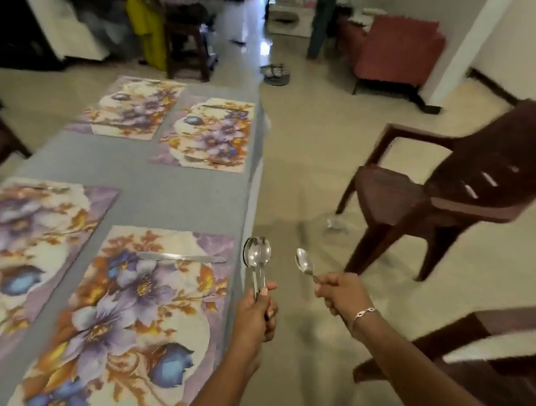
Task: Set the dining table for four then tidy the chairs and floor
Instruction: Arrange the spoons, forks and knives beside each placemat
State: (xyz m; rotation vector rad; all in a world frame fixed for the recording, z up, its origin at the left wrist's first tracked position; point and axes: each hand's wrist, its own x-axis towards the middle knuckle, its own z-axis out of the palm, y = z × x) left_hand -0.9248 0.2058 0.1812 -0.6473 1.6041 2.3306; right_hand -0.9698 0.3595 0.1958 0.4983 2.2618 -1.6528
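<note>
Beside the table [164, 194], just off its right edge and over the floor, you carry the cutlery clear of the mats. Your left hand [255, 314] grips a bunch of spoons [257, 256] by the handles, bowls up; you hold two at least, and I cannot tell if there are more. Your right hand [339, 293] curls round the handle of a lone spoon [304, 263], which is tilted toward the bunch but apart from it.

By my reading you are partway through the setting. Four flowered mats are laid on the grey cloth, two near and two far. A knife [181, 257] lies across the far end of the near mat [126, 323]. Thin pale streaks on the other three may be knives too, but the blur leaves that unsure. No spoon lies on any mat yet, and you see no plates or glasses.

Tidying looks untouched. One brown chair [449, 190] stands well apart from the table and askew, and a second chair [507, 338] sits at your right elbow, also not tucked in. A small pale scrap [335, 226] lies on the floor near the first chair's leg, too blurred to name.
</note>
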